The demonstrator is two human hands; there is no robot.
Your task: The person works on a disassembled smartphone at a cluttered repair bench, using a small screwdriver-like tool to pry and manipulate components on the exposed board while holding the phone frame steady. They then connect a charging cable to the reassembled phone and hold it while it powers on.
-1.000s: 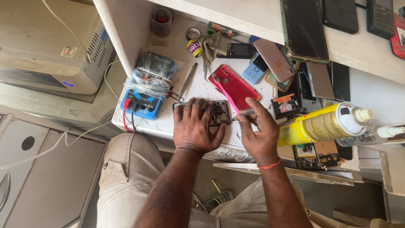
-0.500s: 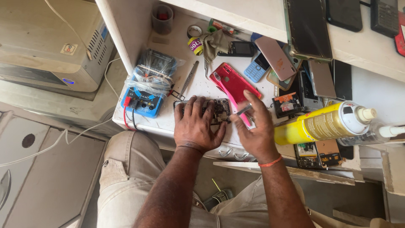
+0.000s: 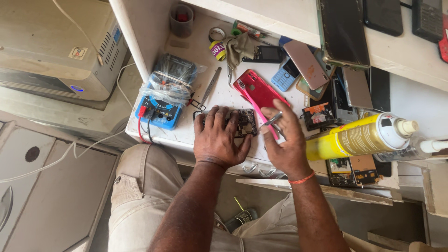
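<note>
My left hand (image 3: 218,139) lies flat on an opened phone (image 3: 246,122) whose circuit board shows, pressing it to the white worktop (image 3: 196,133). My right hand (image 3: 285,142) hovers just to the right of it, pinching a pair of metal tweezers (image 3: 272,119) between thumb and fingers. An orange band sits on the right wrist. A red phone back cover (image 3: 259,91) lies directly beyond the tweezers' tip.
A blue multimeter (image 3: 163,100) wrapped in plastic sits left. A second pair of tweezers (image 3: 210,86), tape rolls (image 3: 217,48), a cloth, and several phones (image 3: 303,63) lie behind. A yellow spray can (image 3: 359,136) lies at right. A grey box (image 3: 51,46) stands at left.
My right hand has lifted slightly and drawn to the right, away from the opened phone, with the tweezers in it. The left hand stays flat on the phone.
</note>
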